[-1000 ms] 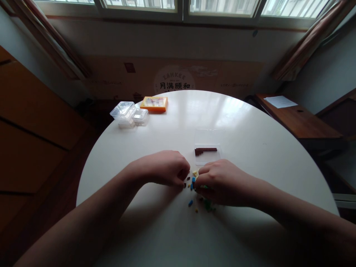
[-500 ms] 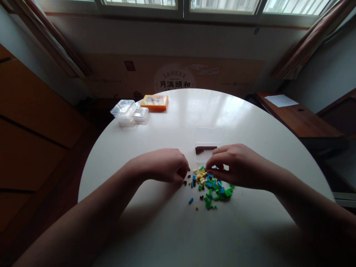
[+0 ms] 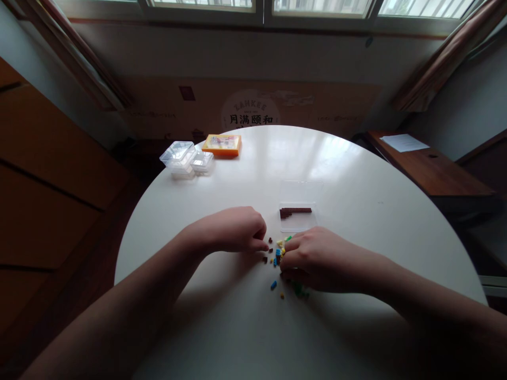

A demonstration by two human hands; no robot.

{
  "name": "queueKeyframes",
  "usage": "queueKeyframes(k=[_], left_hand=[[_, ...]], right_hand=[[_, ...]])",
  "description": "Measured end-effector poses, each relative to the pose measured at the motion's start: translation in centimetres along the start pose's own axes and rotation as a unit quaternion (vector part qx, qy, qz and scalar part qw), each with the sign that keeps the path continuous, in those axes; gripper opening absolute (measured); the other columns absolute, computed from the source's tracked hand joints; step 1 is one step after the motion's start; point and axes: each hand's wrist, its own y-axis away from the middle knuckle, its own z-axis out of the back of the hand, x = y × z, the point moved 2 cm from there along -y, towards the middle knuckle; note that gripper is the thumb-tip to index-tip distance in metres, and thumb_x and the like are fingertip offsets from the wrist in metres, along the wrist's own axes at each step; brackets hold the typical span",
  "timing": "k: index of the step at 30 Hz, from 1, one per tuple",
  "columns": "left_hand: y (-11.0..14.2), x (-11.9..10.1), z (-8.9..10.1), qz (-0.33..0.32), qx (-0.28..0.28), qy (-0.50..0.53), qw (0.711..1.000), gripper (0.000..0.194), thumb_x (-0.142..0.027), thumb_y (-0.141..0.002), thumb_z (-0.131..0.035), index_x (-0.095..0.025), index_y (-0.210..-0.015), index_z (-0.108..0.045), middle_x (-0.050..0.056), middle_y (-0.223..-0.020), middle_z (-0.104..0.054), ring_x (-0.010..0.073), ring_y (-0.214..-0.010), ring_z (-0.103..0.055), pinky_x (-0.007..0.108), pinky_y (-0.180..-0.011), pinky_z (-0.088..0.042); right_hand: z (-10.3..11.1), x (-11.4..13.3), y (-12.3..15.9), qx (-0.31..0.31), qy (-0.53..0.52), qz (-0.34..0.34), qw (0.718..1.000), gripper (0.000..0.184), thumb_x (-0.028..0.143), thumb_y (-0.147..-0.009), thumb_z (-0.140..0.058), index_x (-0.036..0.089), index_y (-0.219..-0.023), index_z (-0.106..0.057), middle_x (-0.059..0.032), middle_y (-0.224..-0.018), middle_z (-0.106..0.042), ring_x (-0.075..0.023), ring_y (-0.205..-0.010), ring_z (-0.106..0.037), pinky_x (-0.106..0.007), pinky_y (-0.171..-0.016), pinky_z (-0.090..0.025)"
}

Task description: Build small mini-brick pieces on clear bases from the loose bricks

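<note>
The right hand (image 3: pixel 317 258) bends its fingers over small, colourful plastic bricks (image 3: pixel 278 253); the left hand (image 3: pixel 237 229) curls beside tiny brown plastic bricks (image 3: pixel 265 259). Can't tell if either pinches. Touch gently.

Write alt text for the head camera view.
Two bare hands work over small colored bricks on a white table: the right hand covers part of the pile, the left hand beside it. Behind, a clear case holds dark brown bricks.

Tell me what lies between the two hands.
In the head view, small brown, blue and yellow bricks lie on the table between the left hand and the right hand.
</note>
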Motion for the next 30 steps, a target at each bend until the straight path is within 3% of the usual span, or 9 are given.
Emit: queueKeyframes(k=[6, 13, 23, 26, 30], left_hand=[[0.0, -1.1, 0.1, -0.074, -0.063, -0.014, 0.995, 0.009, -0.021, -0.080, -0.067, -0.022, -0.075, -0.075, 0.000, -0.070, -0.070, 0.0117, -0.062, -0.056, 0.024, -0.060, -0.035], [-0.1, -2.2, -0.4, -0.080, -0.063, -0.037, 0.994, 0.015, -0.013, -0.074, -0.063, -0.023, -0.071, -0.073, 0.000, -0.072, -0.070, 0.0150, -0.067, -0.059, 0.026, -0.062, -0.037], [0.0, -2.2, -0.8, -0.070, -0.067, -0.081, 0.992, 0.014, -0.017, -0.075, -0.058, -0.019, -0.063, -0.065, 0.002, -0.064, -0.064, 0.0147, -0.059, -0.053, 0.028, -0.056, -0.033], [0.0, -1.8, -0.3, -0.090, -0.088, -0.011, 0.992, 0.008, -0.016, -0.074, -0.060, -0.018, -0.068, -0.066, 0.000, -0.067, -0.064, 0.0122, -0.061, -0.053, 0.025, -0.059, -0.037], [-0.2, -0.8, 0.4, -0.091, -0.109, 0.211, 0.967, 0.006, -0.015, -0.076, -0.061, -0.016, -0.078, -0.067, -0.002, -0.070, -0.064, 0.0086, -0.061, -0.055, 0.020, -0.059, -0.043]], right_hand=[[1.7, -0.6, 0.8, -0.087, 0.014, -0.011, 0.996, 0.022, 0.028, -0.094, -0.052, 0.021, -0.084, -0.069, 0.0004, -0.071, -0.062, -0.0089, -0.060, -0.044, -0.025, -0.056, -0.025], [2.9, -0.4, 1.3, -0.177, 0.065, 0.019, 0.982, 0.025, 0.029, -0.097, -0.050, 0.020, -0.087, -0.071, -0.0003, -0.069, -0.058, -0.0096, -0.058, -0.043, -0.026, -0.058, -0.029], [2.8, -1.5, 1.3, -0.168, 0.086, -0.008, 0.982, 0.023, 0.026, -0.095, -0.051, 0.020, -0.086, -0.071, -0.0006, -0.072, -0.063, -0.0094, -0.060, -0.048, -0.025, -0.057, -0.029], [2.9, -1.8, 1.2, -0.198, 0.087, -0.022, 0.976, 0.022, 0.024, -0.095, -0.052, 0.019, -0.083, -0.070, 0.0001, -0.070, -0.062, -0.0092, -0.060, -0.048, -0.024, -0.056, -0.029], [3.0, -1.9, 1.3, -0.282, 0.080, -0.022, 0.956, 0.017, 0.025, -0.094, -0.056, 0.020, -0.088, -0.070, -0.0004, -0.074, -0.064, -0.0095, -0.064, -0.053, -0.023, -0.056, -0.033]])
